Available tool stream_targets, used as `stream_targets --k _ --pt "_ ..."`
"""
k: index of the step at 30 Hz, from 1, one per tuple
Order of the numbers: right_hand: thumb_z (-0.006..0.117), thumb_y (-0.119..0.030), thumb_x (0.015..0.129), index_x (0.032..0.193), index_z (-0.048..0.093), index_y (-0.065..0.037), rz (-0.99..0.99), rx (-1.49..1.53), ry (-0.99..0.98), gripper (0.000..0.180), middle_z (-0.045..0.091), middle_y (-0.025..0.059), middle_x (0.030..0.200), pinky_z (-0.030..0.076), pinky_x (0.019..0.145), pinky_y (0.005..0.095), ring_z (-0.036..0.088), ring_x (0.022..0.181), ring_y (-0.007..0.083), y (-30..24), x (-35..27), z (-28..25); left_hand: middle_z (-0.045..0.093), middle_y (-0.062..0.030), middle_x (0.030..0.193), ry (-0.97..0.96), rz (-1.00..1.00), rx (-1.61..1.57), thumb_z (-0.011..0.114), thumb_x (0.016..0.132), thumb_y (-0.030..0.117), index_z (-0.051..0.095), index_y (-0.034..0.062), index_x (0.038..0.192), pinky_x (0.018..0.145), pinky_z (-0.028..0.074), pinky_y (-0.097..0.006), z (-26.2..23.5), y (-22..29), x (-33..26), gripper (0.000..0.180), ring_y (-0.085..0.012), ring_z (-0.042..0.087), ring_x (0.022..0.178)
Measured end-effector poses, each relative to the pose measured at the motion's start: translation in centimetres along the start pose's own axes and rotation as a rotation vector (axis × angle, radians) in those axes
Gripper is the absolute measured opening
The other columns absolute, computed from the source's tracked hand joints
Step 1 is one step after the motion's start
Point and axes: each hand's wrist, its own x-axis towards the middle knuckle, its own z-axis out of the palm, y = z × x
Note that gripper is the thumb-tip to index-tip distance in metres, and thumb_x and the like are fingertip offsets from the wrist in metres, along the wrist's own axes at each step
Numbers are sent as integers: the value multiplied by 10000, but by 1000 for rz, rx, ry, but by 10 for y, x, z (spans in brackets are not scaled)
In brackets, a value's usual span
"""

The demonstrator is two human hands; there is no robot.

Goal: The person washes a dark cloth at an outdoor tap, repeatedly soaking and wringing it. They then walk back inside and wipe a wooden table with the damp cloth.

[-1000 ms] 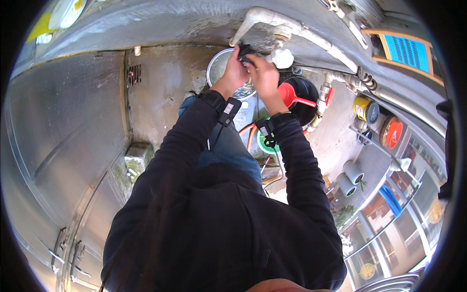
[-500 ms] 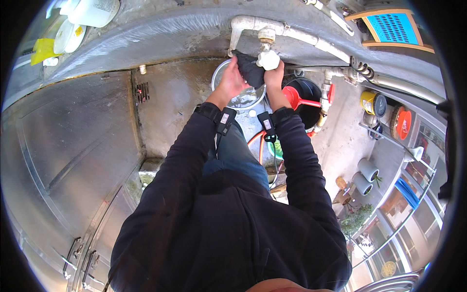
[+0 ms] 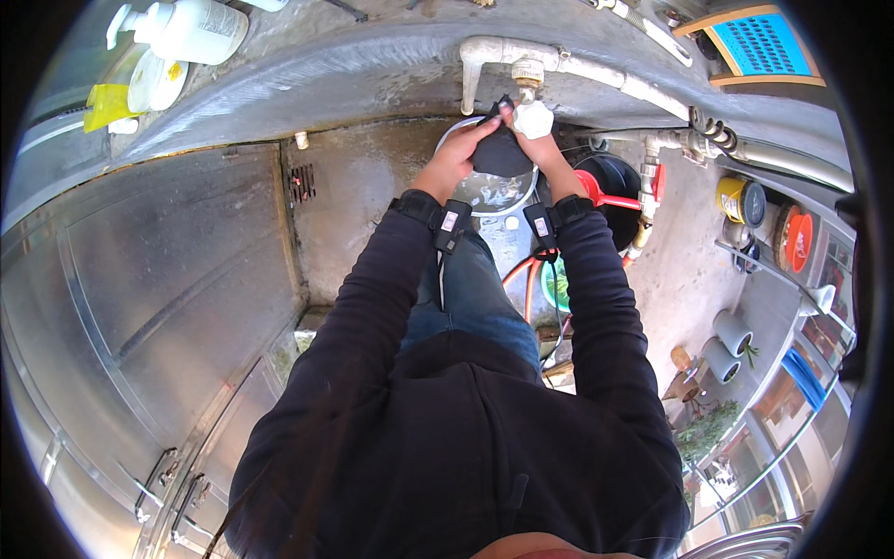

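A dark grey cloth (image 3: 500,152) hangs bunched between my two hands, over a round metal basin (image 3: 498,203) holding water. My left hand (image 3: 454,154) grips its left side, with the thumb pressed on the cloth. At the cloth's upper right, my right hand (image 3: 540,154) pinches it near the top; a white tap knob (image 3: 534,119) hides part of this hand. The tap joins a pale pipe (image 3: 596,73) along the wall, just beyond my hands.
Right of the basin stands a black bucket (image 3: 622,219) with a red dipper (image 3: 615,199) across it. A green basin (image 3: 556,284) and hoses (image 3: 518,272) lie nearer me. A soap pump bottle (image 3: 200,33) stands on the ledge at upper left. Metal doors (image 3: 140,279) fill the left.
My left thumb has come over the cloth, where the palm was turned up beside it. My right fingers now reach the cloth's top. The whole view has shifted slightly.
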Motion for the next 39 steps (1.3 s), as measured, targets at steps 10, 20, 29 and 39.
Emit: stream_targets --k 10,20,29,39 --pt "660 -325 847 837 589 -53 -342 -447 1 282 619 86 682 508 556 401 636 618 304 -82 -49 18 568 -72 1197 -251 -190 -440 408 988 536 519 151 1278 957 454 -408 -15 -22 -8 495 -211 549 1072" --pt "607 -194 811 912 662 -24 -151 -104 407 205 637 224 698 503 578 489 615 651 441 -51 -32 24 658 -91 1044 140 -77 -101 482 978 247 611 27 1100 830 513 -376 40 0 7 283 -207 631 955" --pt "651 -102 782 928 679 15 -62 -208 333 189 668 234 801 521 625 441 663 751 410 -47 -23 26 668 -137 949 149 -41 -205 448 1019 267 600 -1 1055 733 518 -401 36 2 33 310 -252 647 813" --pt "676 -171 791 908 672 7 -168 -238 298 214 654 260 802 515 664 444 655 793 420 1 -9 18 658 -78 1093 188 -48 -131 480 998 354 600 47 1150 845 490 -382 38 -2 23 364 -199 624 998"
